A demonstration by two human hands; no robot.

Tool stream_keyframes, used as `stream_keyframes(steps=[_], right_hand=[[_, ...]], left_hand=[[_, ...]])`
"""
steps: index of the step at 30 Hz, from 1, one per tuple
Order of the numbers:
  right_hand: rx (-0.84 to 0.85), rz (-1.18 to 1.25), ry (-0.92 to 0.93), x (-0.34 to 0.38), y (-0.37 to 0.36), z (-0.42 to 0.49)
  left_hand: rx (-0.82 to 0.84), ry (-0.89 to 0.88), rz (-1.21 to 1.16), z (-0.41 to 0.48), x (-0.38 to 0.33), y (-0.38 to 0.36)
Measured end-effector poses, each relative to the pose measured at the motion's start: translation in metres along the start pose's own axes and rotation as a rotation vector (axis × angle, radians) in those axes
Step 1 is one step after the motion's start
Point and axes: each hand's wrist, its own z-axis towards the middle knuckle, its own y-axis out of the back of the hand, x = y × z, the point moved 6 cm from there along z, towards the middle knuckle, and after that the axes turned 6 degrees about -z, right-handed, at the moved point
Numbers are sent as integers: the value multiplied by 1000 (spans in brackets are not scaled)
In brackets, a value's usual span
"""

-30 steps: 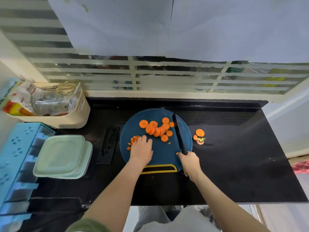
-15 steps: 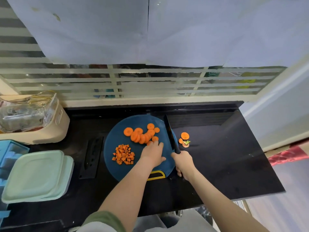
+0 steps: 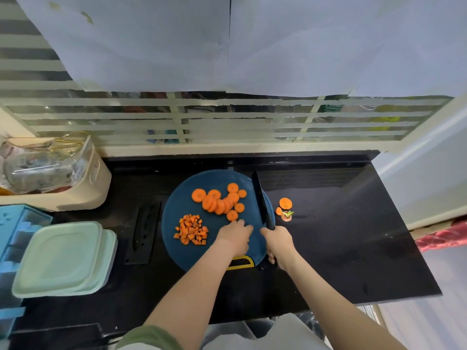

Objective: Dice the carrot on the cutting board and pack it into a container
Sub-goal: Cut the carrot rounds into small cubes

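Observation:
A round blue cutting board (image 3: 187, 251) lies on the black counter. Orange carrot rounds (image 3: 219, 201) overlap near its far side, and a small heap of diced carrot (image 3: 192, 229) sits at its left. My left hand (image 3: 235, 237) lies palm down on the board, fingertips just short of the nearest round. My right hand (image 3: 278, 245) grips the handle of a black knife (image 3: 260, 198), whose blade points away along the board's right edge. A stack of pale green lidded containers (image 3: 63, 258) stands at the left.
Carrot end scraps (image 3: 285, 208) lie on the counter (image 3: 341, 236) right of the board. A black knife sheath (image 3: 144, 234) lies left of it. A cream bin (image 3: 63, 193) and a blue rack (image 3: 15, 231) crowd the far left. A window ledge runs behind.
My left hand has left the diced heap and slid right to the near side of the rounds. The view has shifted; the knife stays along the board's right edge.

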Motion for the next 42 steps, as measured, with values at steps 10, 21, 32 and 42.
stream_keyframes(steps=[10, 21, 32, 42], right_hand=[[-5, -50, 63, 10, -10, 0], [-30, -69, 64, 4, -10, 4], [-11, -47, 60, 5, -3, -4], [-2, -44, 59, -2, -6, 0]], left_hand=[[-108, 94, -114, -3, 6, 4], [-140, 364, 123, -32, 79, 21], [-416, 442, -306, -28, 97, 44], [-485, 350, -274, -18, 108, 42]])
